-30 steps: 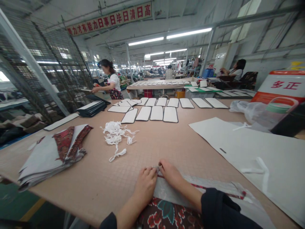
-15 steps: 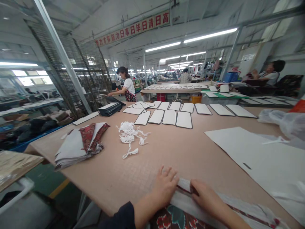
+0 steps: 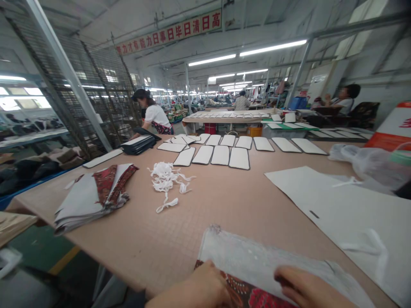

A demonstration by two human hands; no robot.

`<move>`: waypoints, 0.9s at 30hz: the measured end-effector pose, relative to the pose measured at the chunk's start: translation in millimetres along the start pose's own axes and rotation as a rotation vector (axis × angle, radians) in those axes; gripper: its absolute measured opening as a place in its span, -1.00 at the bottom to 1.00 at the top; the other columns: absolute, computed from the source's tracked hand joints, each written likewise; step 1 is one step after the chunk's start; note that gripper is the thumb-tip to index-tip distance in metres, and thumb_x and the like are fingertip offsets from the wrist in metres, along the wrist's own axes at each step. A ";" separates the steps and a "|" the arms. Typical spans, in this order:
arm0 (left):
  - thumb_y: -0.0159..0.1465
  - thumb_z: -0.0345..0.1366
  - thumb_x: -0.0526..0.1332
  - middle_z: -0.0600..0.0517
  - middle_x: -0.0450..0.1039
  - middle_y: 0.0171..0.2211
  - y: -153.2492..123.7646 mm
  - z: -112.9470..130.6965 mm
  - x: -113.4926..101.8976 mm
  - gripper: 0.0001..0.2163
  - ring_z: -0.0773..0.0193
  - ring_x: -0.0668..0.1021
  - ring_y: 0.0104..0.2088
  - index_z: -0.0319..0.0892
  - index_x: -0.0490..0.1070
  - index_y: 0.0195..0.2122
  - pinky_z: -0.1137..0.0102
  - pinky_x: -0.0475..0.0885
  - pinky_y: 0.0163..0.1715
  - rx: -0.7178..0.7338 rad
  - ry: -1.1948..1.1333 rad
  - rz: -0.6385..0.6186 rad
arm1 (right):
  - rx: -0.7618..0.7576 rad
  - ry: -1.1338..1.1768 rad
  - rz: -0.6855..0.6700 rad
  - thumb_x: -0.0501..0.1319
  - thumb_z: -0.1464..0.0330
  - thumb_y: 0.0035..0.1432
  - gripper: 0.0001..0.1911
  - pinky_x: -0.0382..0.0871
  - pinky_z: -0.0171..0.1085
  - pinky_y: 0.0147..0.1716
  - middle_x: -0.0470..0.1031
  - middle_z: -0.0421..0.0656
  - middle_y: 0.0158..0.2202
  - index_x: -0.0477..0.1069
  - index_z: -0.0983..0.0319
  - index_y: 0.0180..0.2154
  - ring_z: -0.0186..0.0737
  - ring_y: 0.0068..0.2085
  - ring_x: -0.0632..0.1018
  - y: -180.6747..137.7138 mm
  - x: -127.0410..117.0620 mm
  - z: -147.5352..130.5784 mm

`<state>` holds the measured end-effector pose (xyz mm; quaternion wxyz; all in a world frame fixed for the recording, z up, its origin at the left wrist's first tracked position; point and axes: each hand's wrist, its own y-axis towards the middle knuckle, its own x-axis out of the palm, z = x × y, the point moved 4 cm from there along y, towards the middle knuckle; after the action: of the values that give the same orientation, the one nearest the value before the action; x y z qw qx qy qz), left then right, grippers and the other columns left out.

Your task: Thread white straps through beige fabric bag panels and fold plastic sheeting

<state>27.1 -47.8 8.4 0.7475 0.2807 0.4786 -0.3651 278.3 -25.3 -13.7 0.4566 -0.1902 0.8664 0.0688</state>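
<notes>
A dark red floral fabric piece (image 3: 257, 295) lies at the table's near edge, with a thin whitish backing layer (image 3: 244, 248) spread flat beyond it. On the left part of the floral strip is my left hand (image 3: 202, 286), fingers curled down over its edge; the fingertips are hidden. My right hand (image 3: 308, 288) is curled over the whitish layer further right, its thumb and index bent towards each other at the fabric. Both hands are cut off by the bottom of the view.
A stack of grey and red-patterned fabric (image 3: 93, 196) lies left, beside tangled white strips (image 3: 165, 177). Several white panels with dark edging (image 3: 220, 155) stand in rows behind. A large white sheet (image 3: 346, 209) and clear plastic bag (image 3: 356, 160) lie right. A co-worker (image 3: 156, 113) bends at the far left.
Both hands have drawn down towards me. The whitish layer, narrow and bunched before, now lies spread out beyond the hands. The co-worker at the left has bent lower, and the view has shifted slightly right.
</notes>
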 end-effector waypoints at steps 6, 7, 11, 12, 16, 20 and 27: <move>0.15 -0.31 0.17 0.05 0.48 -0.36 43.4 -28.3 -16.0 -0.89 0.26 0.46 -0.31 -0.12 0.47 -0.33 0.43 0.28 -0.28 -0.268 0.103 0.065 | -0.110 -0.201 0.260 0.00 0.59 -0.04 -0.66 0.26 -0.21 -0.16 0.45 -0.08 -0.26 0.40 0.20 -0.26 -0.13 -0.18 0.43 71.3 35.5 -39.1; 0.14 -0.32 0.18 0.03 0.47 -0.32 49.9 -34.3 -13.1 -0.90 0.23 0.45 -0.28 -0.14 0.46 -0.33 0.40 0.28 -0.26 -0.317 0.148 0.099 | -0.111 -0.222 0.281 -0.01 0.61 -0.05 -0.63 0.26 -0.19 -0.16 0.45 -0.07 -0.26 0.39 0.21 -0.23 -0.12 -0.19 0.43 76.3 41.5 -37.6; 0.10 -0.30 0.24 0.01 0.41 -0.24 66.6 -50.3 5.0 -0.85 0.19 0.40 -0.21 -0.18 0.40 -0.29 0.33 0.27 -0.23 -0.373 0.269 0.209 | -0.134 -0.210 0.353 -0.05 0.63 -0.02 -0.60 0.28 -0.19 -0.16 0.45 -0.06 -0.27 0.34 0.25 -0.16 -0.15 -0.21 0.44 82.0 54.8 -26.9; 0.10 -0.28 0.24 0.01 0.40 -0.24 68.6 -52.4 8.5 -0.85 0.19 0.40 -0.22 -0.18 0.39 -0.31 0.33 0.26 -0.23 -0.365 0.289 0.222 | -0.141 -0.202 0.361 -0.05 0.63 -0.02 -0.60 0.29 -0.19 -0.16 0.45 -0.06 -0.27 0.34 0.25 -0.17 -0.15 -0.21 0.45 82.0 55.4 -25.1; 0.14 -0.22 0.21 0.01 0.39 -0.33 69.6 -53.1 12.0 -0.86 0.19 0.39 -0.25 -0.19 0.38 -0.40 0.29 0.23 -0.24 -0.278 0.370 0.242 | -0.224 -0.219 0.347 -0.05 0.61 -0.01 -0.62 0.32 -0.15 -0.16 0.46 -0.05 -0.28 0.37 0.23 -0.20 -0.12 -0.21 0.46 79.5 53.0 -24.0; 0.22 -0.31 0.08 0.00 0.40 -0.37 65.6 -36.6 6.0 -0.89 0.23 0.39 -0.26 -0.21 0.34 -0.39 0.24 0.17 -0.11 -0.074 0.459 0.256 | -0.393 -0.177 0.300 -0.05 0.53 0.06 -0.58 0.33 -0.12 -0.11 0.46 -0.04 -0.20 0.29 0.20 -0.05 -0.12 -0.16 0.47 68.5 49.9 -27.5; 0.11 -0.21 0.12 0.01 0.46 -0.44 61.1 -23.9 -11.8 -0.76 0.22 0.48 -0.42 -0.22 0.31 -0.23 0.34 0.30 -0.25 -0.112 0.331 0.010 | -0.305 -0.039 0.171 0.06 0.42 0.00 -0.54 0.27 -0.24 0.00 0.37 -0.05 -0.01 0.21 0.21 0.01 -0.18 0.00 0.40 55.7 39.7 -34.5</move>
<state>61.4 9.0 14.4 0.6745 0.2974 0.6135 -0.2831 209.8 5.1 -29.4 0.4317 -0.1813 0.8499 0.2419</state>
